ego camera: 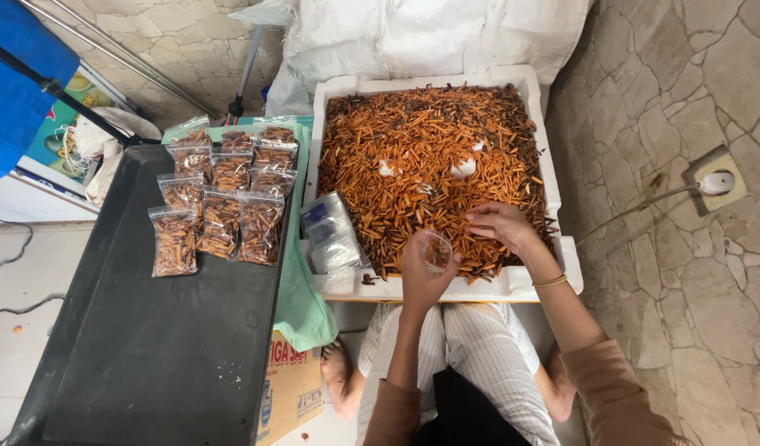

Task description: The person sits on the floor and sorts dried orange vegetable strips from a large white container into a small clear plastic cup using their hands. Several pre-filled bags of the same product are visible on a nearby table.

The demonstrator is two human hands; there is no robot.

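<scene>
The left hand [421, 277] has its grip closed around a small clear plastic pouch [437, 250], held upright with its mouth open, just above the near edge of the snack pile. The right hand [500, 225] hovers just beside it, fingers [477, 218] pinched together over the snacks near the pouch's mouth; whether anything sits between the fingertips cannot be told. A thin gold bangle [551, 282] circles the right wrist.

Both hands work over a white foam tray [545, 285] heaped with orange-brown fried snack sticks [425, 157], some darker ones mixed in. Three small white lumps [463, 168] lie on the pile near its middle. The tray rests in front of the person's knees, which are covered in striped light trousers [479, 347]; bare feet show on either side.

Touching the tray's left rim lies a stack of empty clear pouches [330, 235]. Under it a green cloth [301, 301] drapes down over a cardboard box [289, 388].

Further left stands a black desk [149, 347], and at its far end lie filled, sealed pouches of the same snack sticks [223, 211], laid in overlapping rows. Past the desk, a blue fabric shape [16, 74] and metal rods stand against the stone-patterned wall. White sacks [413, 37] lean behind the tray. To the right, on the stone floor, a white plug sits in a floor socket [714, 182], its cable running toward the tray.
</scene>
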